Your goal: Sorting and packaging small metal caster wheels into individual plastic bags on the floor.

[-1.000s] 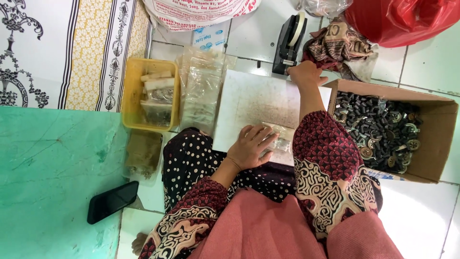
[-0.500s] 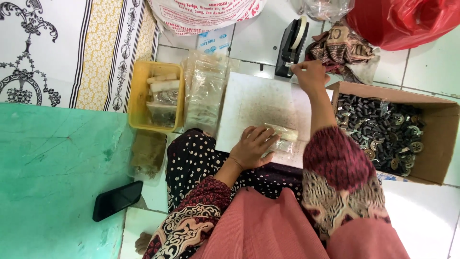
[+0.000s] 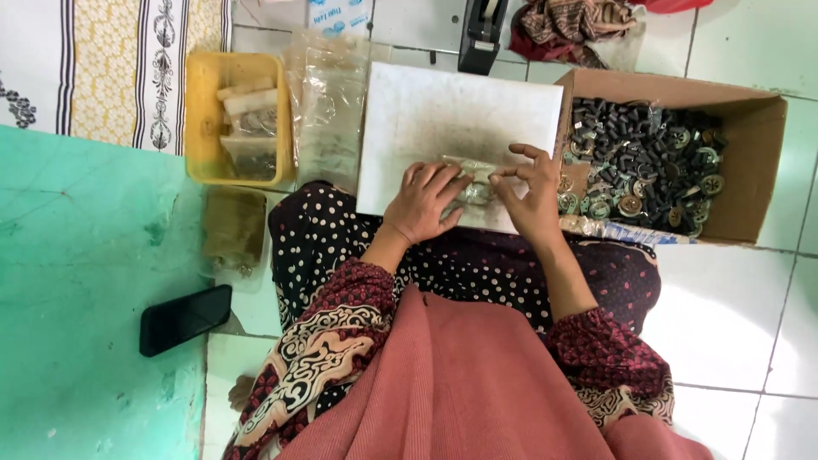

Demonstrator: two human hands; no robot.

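A white board (image 3: 452,119) rests on my lap, its surface smudged grey. On its near edge lies a small clear plastic packet (image 3: 474,177) with small parts inside. My left hand (image 3: 426,203) lies flat on the packet's left side, fingers spread over it. My right hand (image 3: 530,189) meets it from the right, thumb and forefinger pinching the packet's top edge. Both hands touch the same packet.
An open cardboard box (image 3: 750,145) of dark metal parts stands at the right. A yellow tray (image 3: 200,119) with filled packets and a pile of clear bags (image 3: 328,111) lie at the left. A black tape dispenser (image 3: 481,30) stands beyond the board. A black phone (image 3: 185,319) lies on the green mat.
My right hand came back from the tape dispenser at the far edge of the board and now pinches the packet beside my left hand. The view shifted closer over the board.
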